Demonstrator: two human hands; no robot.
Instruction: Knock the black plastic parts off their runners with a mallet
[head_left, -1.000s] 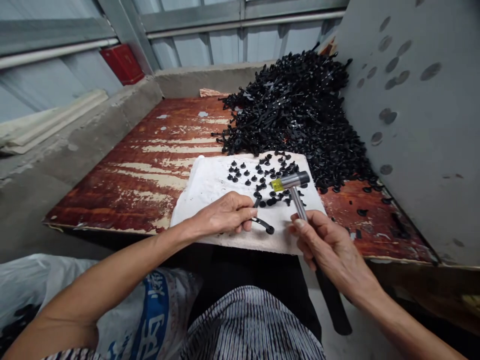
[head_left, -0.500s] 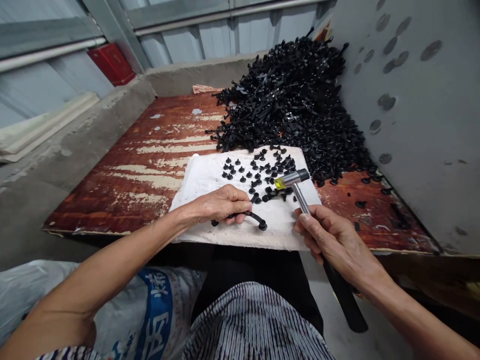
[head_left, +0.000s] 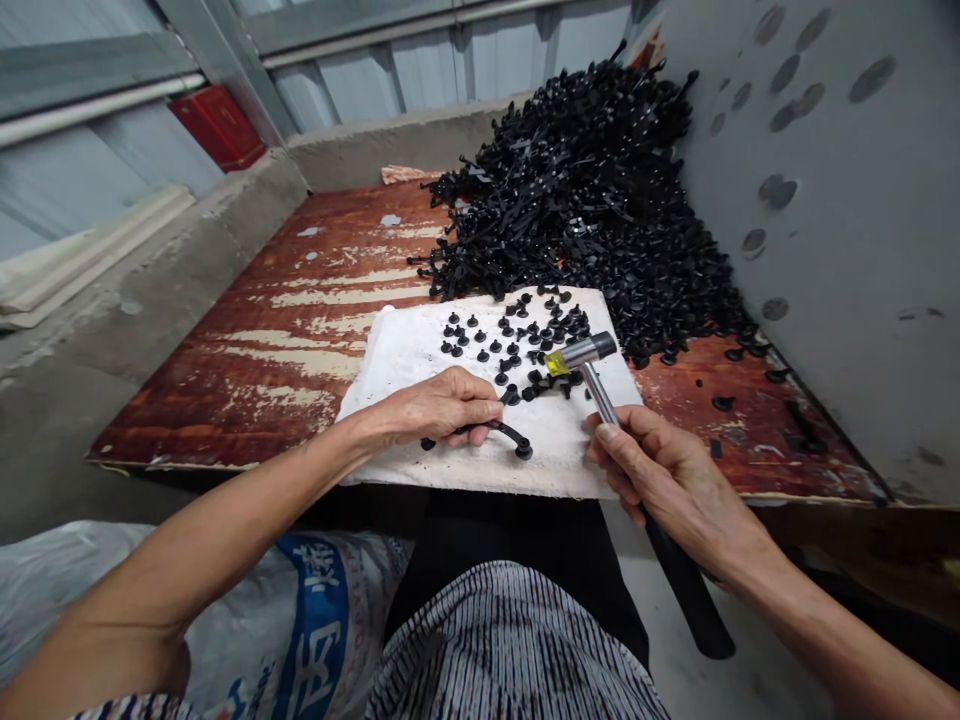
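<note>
My left hand (head_left: 448,402) is closed around a curved black strip (head_left: 511,435) with a round, disc-like end, held low over the front of a white cloth (head_left: 405,345). Much of the strip is hidden by my fingers. In my right hand (head_left: 660,455) is a small mallet (head_left: 589,352), gripped where its metal shaft meets the black handle. Its head has one black face and one clear yellow face, and it hangs above the cloth's right side, apart from the strip. Several small black disc-based studs (head_left: 480,337) stand or lie on the cloth behind my left hand.
A large heap of black parts (head_left: 585,190) covers the back right of the worn reddish board (head_left: 247,340). A grey spotted panel (head_left: 840,200) rises on the right. A low concrete ledge (head_left: 210,225) runs along the left. Below stands a white printed sack (head_left: 247,620).
The view has shifted very slightly. Both hands keep the same hold on the strip and the mallet, with hardly any visible movement.
</note>
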